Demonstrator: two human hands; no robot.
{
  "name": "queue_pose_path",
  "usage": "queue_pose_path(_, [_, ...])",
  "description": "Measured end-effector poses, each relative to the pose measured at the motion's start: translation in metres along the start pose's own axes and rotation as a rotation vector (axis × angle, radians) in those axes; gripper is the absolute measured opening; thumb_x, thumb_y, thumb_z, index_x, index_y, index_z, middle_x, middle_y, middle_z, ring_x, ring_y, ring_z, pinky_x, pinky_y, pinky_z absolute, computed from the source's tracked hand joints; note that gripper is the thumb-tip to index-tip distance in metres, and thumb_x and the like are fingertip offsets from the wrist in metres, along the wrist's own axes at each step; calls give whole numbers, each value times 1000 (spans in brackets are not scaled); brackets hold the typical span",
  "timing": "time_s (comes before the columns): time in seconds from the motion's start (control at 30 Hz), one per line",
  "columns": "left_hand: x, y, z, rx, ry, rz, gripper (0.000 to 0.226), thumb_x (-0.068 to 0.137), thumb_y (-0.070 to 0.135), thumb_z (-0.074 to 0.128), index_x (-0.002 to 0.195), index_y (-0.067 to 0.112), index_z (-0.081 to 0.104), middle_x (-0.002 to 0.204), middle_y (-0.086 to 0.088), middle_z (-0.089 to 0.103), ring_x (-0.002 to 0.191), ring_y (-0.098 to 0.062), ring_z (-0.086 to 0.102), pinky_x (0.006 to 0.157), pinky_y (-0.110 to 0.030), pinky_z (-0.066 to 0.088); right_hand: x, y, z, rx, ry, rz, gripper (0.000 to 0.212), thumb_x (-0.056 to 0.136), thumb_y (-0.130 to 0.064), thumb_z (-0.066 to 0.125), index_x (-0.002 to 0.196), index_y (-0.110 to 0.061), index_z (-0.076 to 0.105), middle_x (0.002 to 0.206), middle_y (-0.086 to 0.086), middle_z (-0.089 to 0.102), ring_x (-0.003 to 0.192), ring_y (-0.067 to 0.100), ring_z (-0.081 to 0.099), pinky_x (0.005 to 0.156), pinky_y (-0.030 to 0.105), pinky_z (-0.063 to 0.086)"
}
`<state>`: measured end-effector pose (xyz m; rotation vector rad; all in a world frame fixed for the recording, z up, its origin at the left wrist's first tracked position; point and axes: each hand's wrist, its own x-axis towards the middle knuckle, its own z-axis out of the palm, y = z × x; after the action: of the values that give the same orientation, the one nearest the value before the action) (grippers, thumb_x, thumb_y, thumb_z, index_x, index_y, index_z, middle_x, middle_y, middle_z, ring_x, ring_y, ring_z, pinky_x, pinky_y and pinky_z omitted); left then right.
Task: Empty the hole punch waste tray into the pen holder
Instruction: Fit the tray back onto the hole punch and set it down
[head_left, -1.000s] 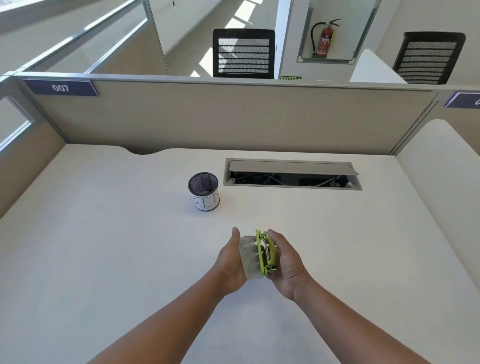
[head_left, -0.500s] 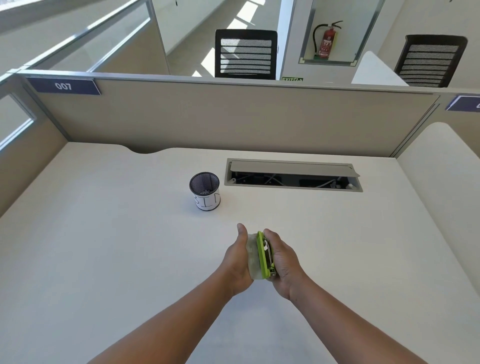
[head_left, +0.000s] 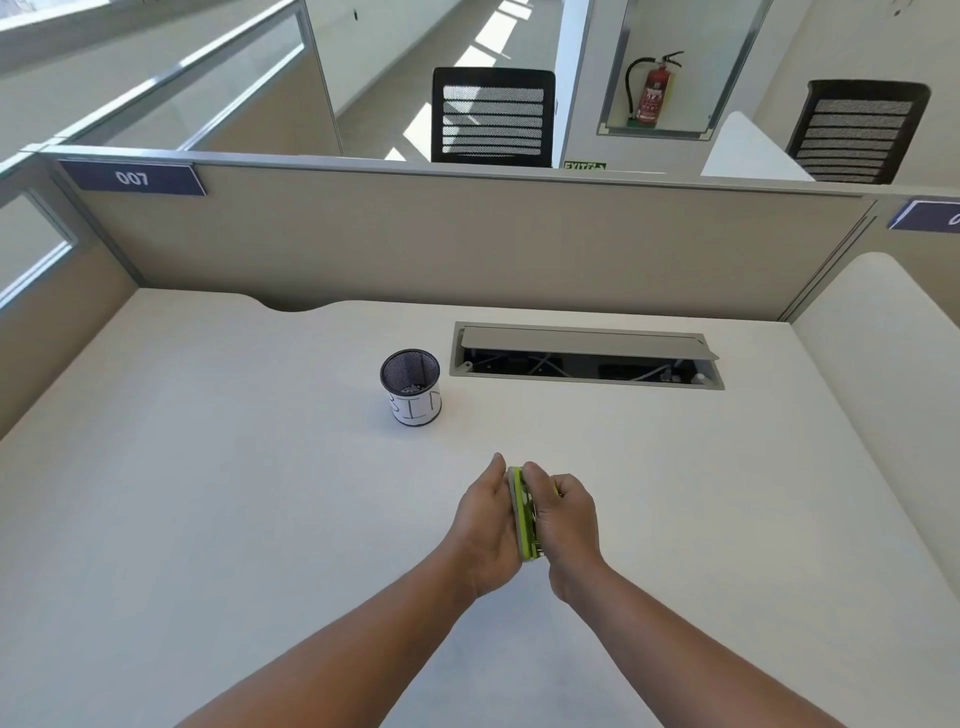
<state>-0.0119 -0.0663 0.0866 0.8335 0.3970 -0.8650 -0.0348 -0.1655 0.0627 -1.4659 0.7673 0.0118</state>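
A green hole punch (head_left: 523, 514) stands on edge between my two hands, above the middle of the white desk (head_left: 208, 519). My left hand (head_left: 485, 525) presses against its left face, where the clear waste tray sits, now hidden under my palm. My right hand (head_left: 563, 522) grips the punch from the right, fingers curled over its top. The black mesh pen holder (head_left: 410, 385), with a white paper label around its lower half, stands upright farther back and to the left, with small paper bits inside.
An open cable hatch (head_left: 587, 354) is set into the desk behind and right of the pen holder. A beige partition (head_left: 467, 244) closes the back, and a side panel (head_left: 883, 374) runs along the right edge.
My hands have closed together: the clear waste tray, visible apart from the punch a second ago, is now pressed flat against the green body and covered by my left palm.
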Motion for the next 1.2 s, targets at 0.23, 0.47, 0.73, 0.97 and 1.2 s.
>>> queue_pose_path(0.23, [-3, -2, -2, -6, -50, -36, 71, 105, 60, 29, 132, 3, 61, 129, -13, 72, 118, -27, 70, 92, -43, 58, -1, 2, -6, -154, 43, -146, 49, 72, -65, 69, 74, -20, 50, 63, -12, 56, 54, 8, 53, 53, 29, 44])
queue_pose_path(0.47, [-3, 0, -2, 75, 0, -41, 66, 105, 59, 29, 129, 8, 61, 124, -8, 75, 116, -22, 72, 92, -40, 59, 3, 0, -14, -309, 24, -262, 46, 71, -65, 67, 69, -25, 44, 57, -14, 47, 53, 13, 44, 51, 31, 41])
queue_pose_path(0.73, [-6, 10, -15, 148, 0, -63, 50, 107, 38, 44, 130, -4, 60, 121, -23, 73, 112, -35, 72, 86, -46, 62, 8, 3, -23, -490, -51, -391, 43, 77, -70, 67, 75, -33, 44, 56, -20, 56, 48, 5, 47, 48, 32, 44])
queue_pose_path(0.97, [-7, 15, -22, 95, -64, -28, 44, 106, 24, 43, 127, -8, 63, 127, -28, 69, 117, -40, 68, 95, -50, 58, 9, -6, -31, -475, -217, -459, 42, 82, -73, 60, 86, -32, 51, 62, -18, 61, 55, 5, 53, 54, 31, 47])
queue_pose_path(1.2, [-3, 7, -23, 137, -27, 80, 35, 110, 20, 37, 122, -5, 58, 110, -27, 72, 103, -37, 74, 82, -42, 62, 7, -7, -28, -483, -160, -568, 34, 100, -57, 46, 83, -29, 51, 68, -3, 65, 61, 14, 57, 62, 44, 52])
